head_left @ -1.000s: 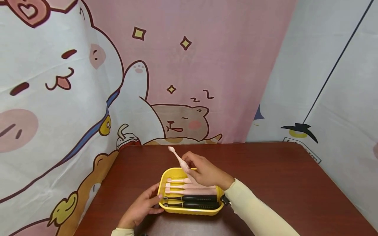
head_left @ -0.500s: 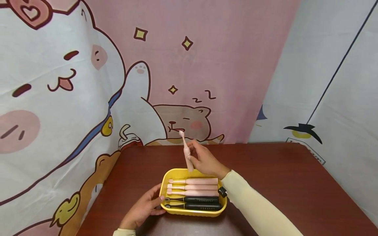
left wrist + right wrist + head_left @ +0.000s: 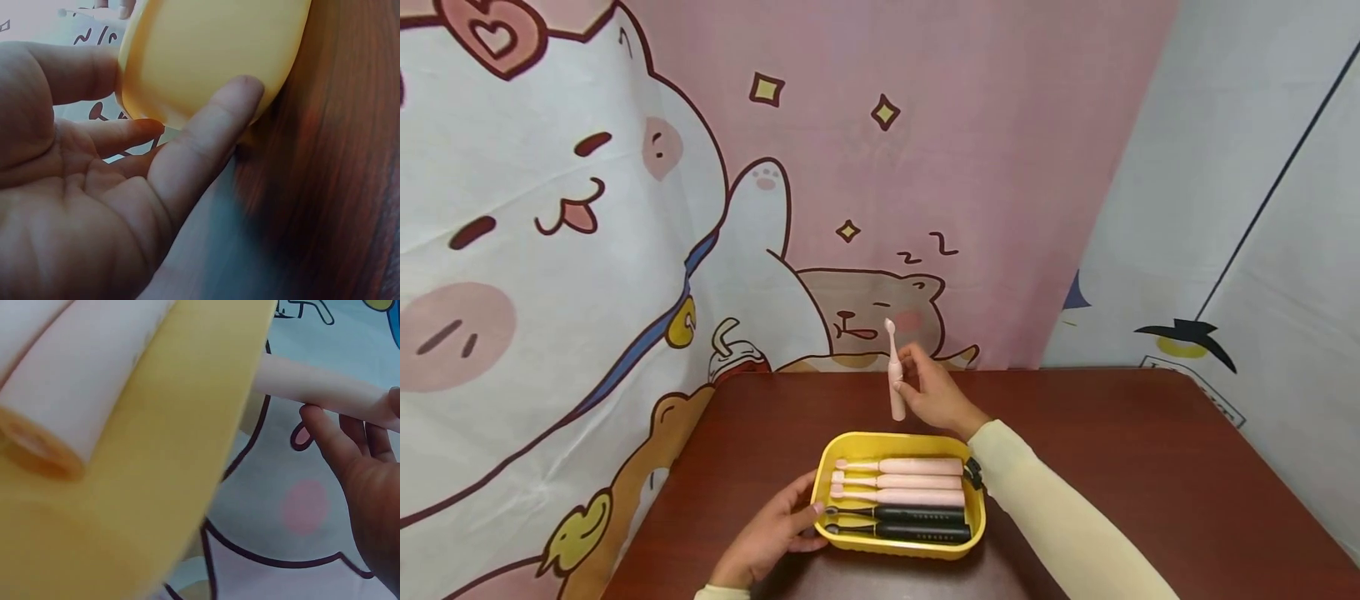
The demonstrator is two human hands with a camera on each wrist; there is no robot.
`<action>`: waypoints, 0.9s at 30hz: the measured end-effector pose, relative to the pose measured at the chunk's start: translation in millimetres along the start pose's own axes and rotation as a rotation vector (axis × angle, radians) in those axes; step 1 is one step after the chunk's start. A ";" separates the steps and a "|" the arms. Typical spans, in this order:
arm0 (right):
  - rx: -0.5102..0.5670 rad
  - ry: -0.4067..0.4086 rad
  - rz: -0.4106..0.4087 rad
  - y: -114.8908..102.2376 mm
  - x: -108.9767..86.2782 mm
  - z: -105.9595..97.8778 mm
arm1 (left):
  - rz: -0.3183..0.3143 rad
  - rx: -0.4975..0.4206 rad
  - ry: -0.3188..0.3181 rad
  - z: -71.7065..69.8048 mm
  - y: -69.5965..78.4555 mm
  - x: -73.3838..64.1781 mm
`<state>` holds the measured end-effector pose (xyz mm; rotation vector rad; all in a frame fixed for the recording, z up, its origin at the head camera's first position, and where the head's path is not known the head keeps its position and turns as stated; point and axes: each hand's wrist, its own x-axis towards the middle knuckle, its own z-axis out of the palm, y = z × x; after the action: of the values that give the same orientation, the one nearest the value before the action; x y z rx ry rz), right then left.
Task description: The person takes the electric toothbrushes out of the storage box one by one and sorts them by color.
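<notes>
My right hand (image 3: pixel 936 392) pinches a pale pink electric toothbrush (image 3: pixel 897 392) by its handle, nearly upright with the brush head on top. It hangs in the air behind the yellow tray (image 3: pixel 902 550). In the right wrist view, fingertips (image 3: pixel 312 415) lie against the pink handle (image 3: pixel 331 387). My left hand (image 3: pixel 775 529) grips the tray's left end, thumb at the rim; the left wrist view has its fingers spread around the yellow wall (image 3: pixel 206 56). Inside lie three pink toothbrushes (image 3: pixel 917 482) and two black ones (image 3: pixel 921 514), side by side, heads to the left.
The tray stands near the front of a dark reddish-brown wooden table (image 3: pixel 1097 467). A cartoon-printed cloth (image 3: pixel 1000 208) hangs behind the table and along its sides. A small black device (image 3: pixel 973 473) sits at the right wrist.
My right hand has lifted the pink toothbrush up and back from over the tray, turning it from slanted to nearly upright. The left hand keeps its place on the tray.
</notes>
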<state>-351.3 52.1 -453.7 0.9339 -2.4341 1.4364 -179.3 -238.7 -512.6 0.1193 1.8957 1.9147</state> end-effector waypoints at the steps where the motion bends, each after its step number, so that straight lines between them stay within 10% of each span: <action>1: -0.005 0.007 0.001 1.8 0.8 0.3 | 0.005 0.000 -0.001 0.1 -0.2 -0.1; 27: -0.023 -0.026 0.070 29.1 23.2 0.7 | 0.012 -0.008 0.019 1.2 -2.2 1.7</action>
<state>-386.7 51.5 -465.3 0.8764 -2.5205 1.4237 -179.9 -237.0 -515.1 0.1103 1.9034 1.9381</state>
